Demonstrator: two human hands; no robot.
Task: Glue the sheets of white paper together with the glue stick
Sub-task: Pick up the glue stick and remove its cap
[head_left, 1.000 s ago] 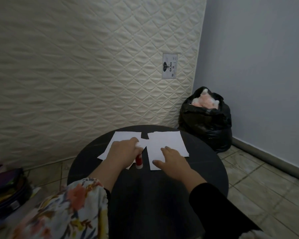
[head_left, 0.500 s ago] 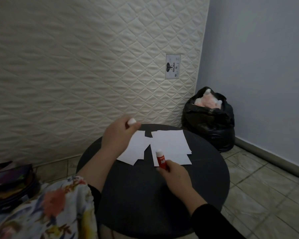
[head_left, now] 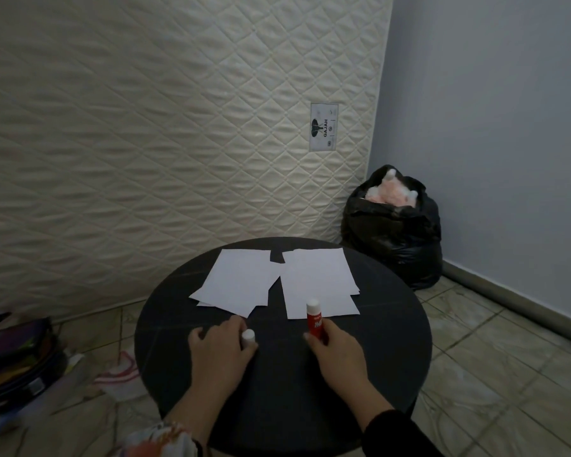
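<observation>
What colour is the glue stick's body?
Red with white lettering, on the glue stick in the right hand, clearest in the head view.

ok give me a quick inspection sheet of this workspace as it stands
surface: round dark table, bare at the near side
job's things: two piles of white paper side by side; glue stick uncapped, upright
clutter: nothing seen on the table
hands: left hand holds the white cap; right hand grips the glue stick
cables: nothing seen
surroundings: quilted mattress, black bag, things on floor at left
</observation>
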